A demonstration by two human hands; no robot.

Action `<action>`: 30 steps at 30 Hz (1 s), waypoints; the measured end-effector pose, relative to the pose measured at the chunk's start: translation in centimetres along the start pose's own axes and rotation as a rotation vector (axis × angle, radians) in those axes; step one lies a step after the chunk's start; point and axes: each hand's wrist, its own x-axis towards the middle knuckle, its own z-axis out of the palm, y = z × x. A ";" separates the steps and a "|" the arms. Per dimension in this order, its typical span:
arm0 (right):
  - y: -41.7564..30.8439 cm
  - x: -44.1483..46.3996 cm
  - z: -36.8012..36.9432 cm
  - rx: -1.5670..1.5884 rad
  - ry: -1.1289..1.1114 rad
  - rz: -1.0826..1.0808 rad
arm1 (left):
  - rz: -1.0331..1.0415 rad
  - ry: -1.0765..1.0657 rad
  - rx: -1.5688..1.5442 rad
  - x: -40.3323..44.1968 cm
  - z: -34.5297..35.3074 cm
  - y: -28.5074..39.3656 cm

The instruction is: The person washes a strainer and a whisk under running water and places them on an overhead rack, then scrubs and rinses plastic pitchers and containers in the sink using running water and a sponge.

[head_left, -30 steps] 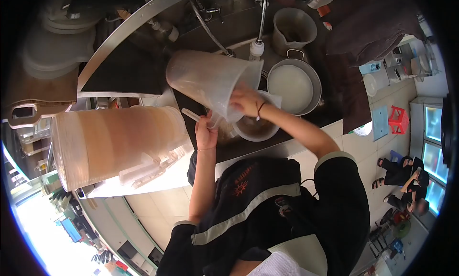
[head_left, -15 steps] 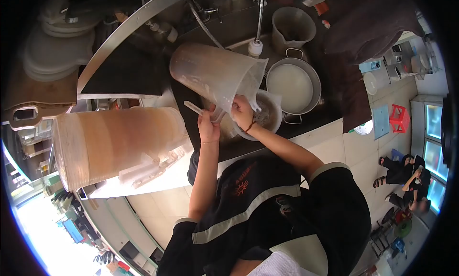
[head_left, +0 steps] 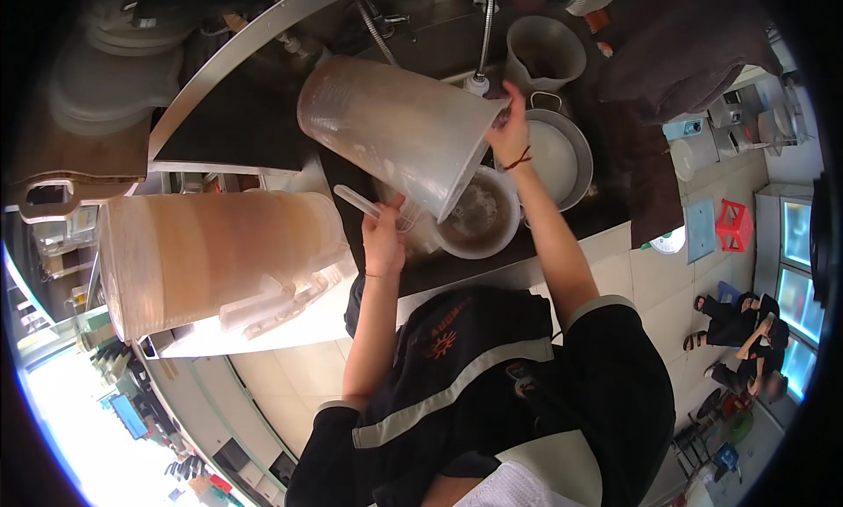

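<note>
A large translucent plastic pitcher (head_left: 386, 129) lies tilted over the sink, its mouth facing right and towards me. My left hand (head_left: 384, 239) is closed around its clear handle on the near side. At the far side of the mouth, my right hand (head_left: 511, 134) grips the rim, with some fingers hidden by it. Just below the mouth, a pale bowl (head_left: 507, 230) holds cloudy, foamy liquid. Right of the bowl stands a metal pot (head_left: 580, 147) of whitish liquid, partly behind my right wrist.
A grey measuring jug (head_left: 566, 46) stands behind the pot, near a faucet hose (head_left: 487, 37). On the left counter lies a big container (head_left: 219, 257) of brownish tint. A dark cloth (head_left: 672, 68) hangs at right. Seated people (head_left: 746, 331) are farther off, by a red stool (head_left: 731, 226).
My right hand has moved from the near lower part of the pitcher's mouth up to its far rim. The pitcher has turned and shifted slightly, uncovering more of the bowl.
</note>
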 end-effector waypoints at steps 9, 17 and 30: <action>-6.8 6.5 -2.9 -0.576 -0.637 -0.476 | -0.266 -0.058 -0.132 3.2 -2.8 2.2; -8.0 4.2 -2.9 -0.638 -0.416 -0.515 | -0.318 -0.103 -0.330 3.9 -2.5 2.7; 3.5 -6.9 5.9 0.720 -0.648 0.822 | -0.123 -0.064 -0.069 -0.7 2.7 -0.3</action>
